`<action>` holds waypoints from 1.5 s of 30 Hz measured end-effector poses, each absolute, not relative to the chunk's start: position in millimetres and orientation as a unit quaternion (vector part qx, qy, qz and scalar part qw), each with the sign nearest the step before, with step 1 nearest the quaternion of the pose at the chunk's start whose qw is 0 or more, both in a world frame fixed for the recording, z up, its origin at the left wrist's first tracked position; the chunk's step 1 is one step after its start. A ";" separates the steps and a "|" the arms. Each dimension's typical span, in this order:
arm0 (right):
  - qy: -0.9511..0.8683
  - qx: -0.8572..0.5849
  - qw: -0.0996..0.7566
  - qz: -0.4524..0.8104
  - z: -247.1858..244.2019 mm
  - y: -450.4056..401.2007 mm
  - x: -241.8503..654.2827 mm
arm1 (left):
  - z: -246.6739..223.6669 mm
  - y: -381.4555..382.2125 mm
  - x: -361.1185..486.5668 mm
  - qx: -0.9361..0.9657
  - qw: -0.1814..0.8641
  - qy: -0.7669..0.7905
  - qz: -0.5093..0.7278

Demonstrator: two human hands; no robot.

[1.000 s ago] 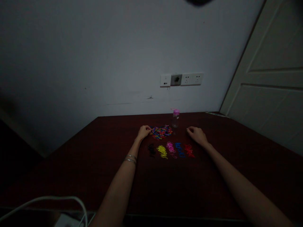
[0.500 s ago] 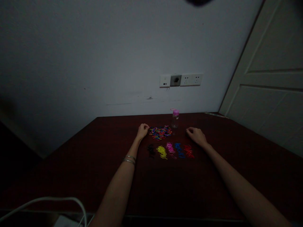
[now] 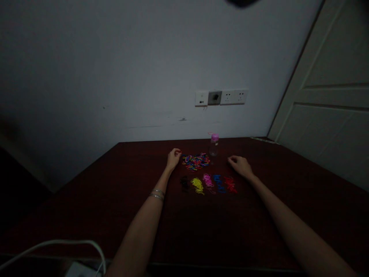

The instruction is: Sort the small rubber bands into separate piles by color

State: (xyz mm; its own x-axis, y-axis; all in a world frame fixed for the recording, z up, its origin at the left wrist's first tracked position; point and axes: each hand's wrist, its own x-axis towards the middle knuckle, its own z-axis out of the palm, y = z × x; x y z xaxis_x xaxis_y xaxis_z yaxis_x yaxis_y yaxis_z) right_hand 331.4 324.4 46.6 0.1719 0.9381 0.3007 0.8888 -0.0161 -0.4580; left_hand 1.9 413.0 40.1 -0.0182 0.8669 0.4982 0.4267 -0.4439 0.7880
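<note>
My left hand (image 3: 173,159) rests at the left edge of a mixed pile of small coloured elastic bands (image 3: 196,161). Its thumb and forefinger are curled towards each other; whatever may be between them is too small to make out. To the right of that pile, my right hand (image 3: 240,166) lies on the table with its fingers folded in, their inner side hidden. In front of the pile, sorted bands form a row: black (image 3: 184,182), yellow (image 3: 197,185), pink (image 3: 208,181), blue (image 3: 219,183) and red (image 3: 230,184). The red ones are nearest my right hand.
A clear bottle (image 3: 213,148) with a pink cap stands behind the bands on the dark red table (image 3: 201,227). Wall sockets (image 3: 233,97) are set above the table's back edge. A white cable (image 3: 69,242) loops at the front left, and a pale door (image 3: 331,115) rises at the right.
My left hand's forefinger has lifted slightly beside the mixed pile. The right hand keeps almost the same place and pose. The heaps and bottle look unchanged, with the view shifted a little.
</note>
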 end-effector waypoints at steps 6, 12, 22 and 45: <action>-0.632 -0.725 0.269 0.043 50.7 320.8 328.5 | 48.6 409.9 21.9 0.623 0.250 0.522 0.526; -0.637 -0.719 0.272 0.047 52.0 319.0 327.3 | 74.3 374.1 78.5 0.725 0.269 0.463 0.432; -0.642 -0.714 0.276 0.044 50.5 319.5 327.1 | 85.1 306.9 147.3 0.915 0.166 0.306 0.205; -0.682 -0.672 0.283 0.059 59.7 316.9 306.0 | 71.1 386.8 36.5 0.663 0.187 0.542 0.482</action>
